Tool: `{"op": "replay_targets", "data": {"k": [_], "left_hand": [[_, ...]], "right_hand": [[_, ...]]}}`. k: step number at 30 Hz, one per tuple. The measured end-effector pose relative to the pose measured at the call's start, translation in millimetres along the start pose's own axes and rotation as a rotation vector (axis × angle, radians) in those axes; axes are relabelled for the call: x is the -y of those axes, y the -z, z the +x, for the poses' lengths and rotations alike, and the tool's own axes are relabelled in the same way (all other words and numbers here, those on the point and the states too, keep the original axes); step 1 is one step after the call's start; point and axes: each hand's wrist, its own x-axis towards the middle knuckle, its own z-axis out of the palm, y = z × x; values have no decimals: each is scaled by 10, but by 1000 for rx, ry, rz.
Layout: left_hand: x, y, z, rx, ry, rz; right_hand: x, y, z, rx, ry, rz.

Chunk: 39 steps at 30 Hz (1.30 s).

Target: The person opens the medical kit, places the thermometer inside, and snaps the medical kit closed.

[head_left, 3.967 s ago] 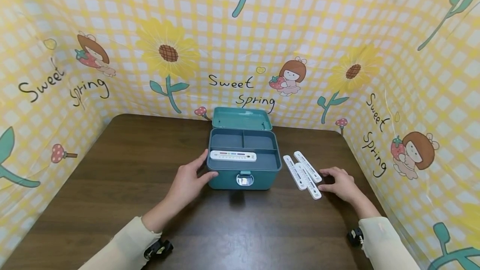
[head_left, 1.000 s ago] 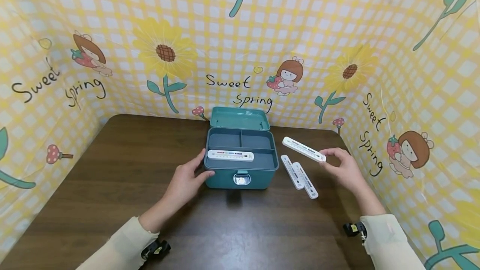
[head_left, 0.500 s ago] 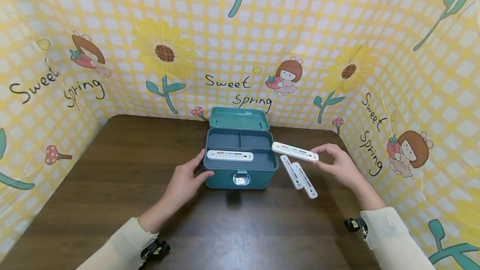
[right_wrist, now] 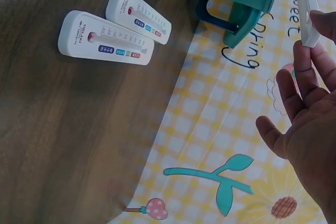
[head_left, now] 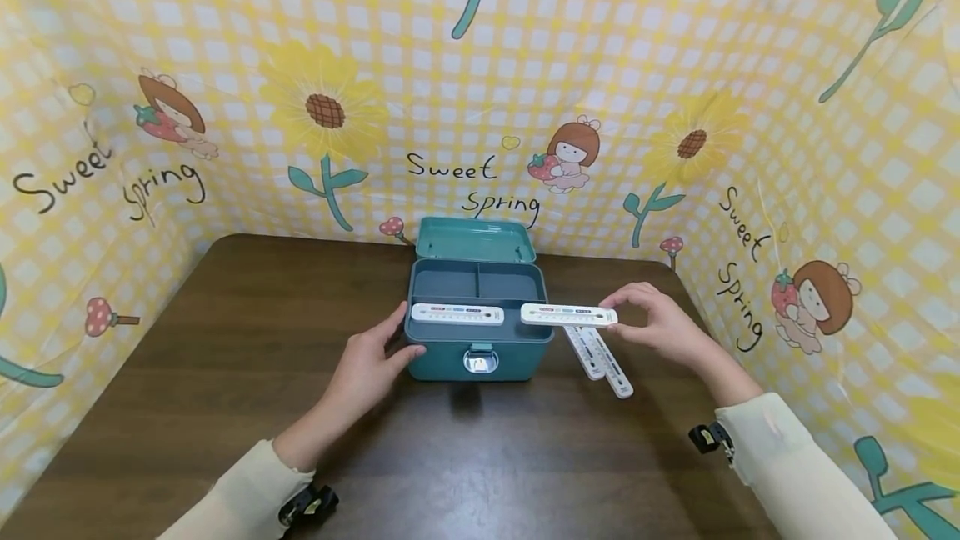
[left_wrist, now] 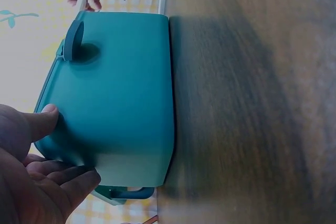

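Observation:
A teal storage box (head_left: pixel 442 363) stands with its lid (head_left: pixel 476 240) tipped back, showing a divided tray (head_left: pixel 525 328). My left hand (head_left: pixel 372 361) holds its front left corner, thumb on the front wall and fingers along the side. A white wall thermometer (head_left: pixel 457 314) lies in the tray's front compartment, toward the left. My right hand (head_left: pixel 660 323) pinches a second thermometer (head_left: pixel 566 315) by its right end, level, with the free end over the right part of that compartment. Two more thermometers (right_wrist: pixel 107 40) lie on the table right of the box, partly under the held one in the head view.
The brown wooden table (head_left: pixel 480 473) carries the box near its back edge. A yellow checked cloth (head_left: pixel 450 90) with printed flowers walls the table at the back and sides. A silver clasp (head_left: pixel 481 362) hangs on the box front.
My right hand has lifted one thermometer from the group on the table, carried it left and turned it level over the box's right side. My left hand has stayed at the box corner.

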Motion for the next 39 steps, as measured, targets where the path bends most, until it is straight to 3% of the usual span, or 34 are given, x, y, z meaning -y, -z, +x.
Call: {"op": "replay_targets", "data": {"k": [14,39], "left_hand": [[-7,16,-29,-12,-8,13],[-45,32,-39,1,-8,-10]], "right_hand": [[234,73,235,144,129,-82],[469,116,534,345,198,-198]]}}
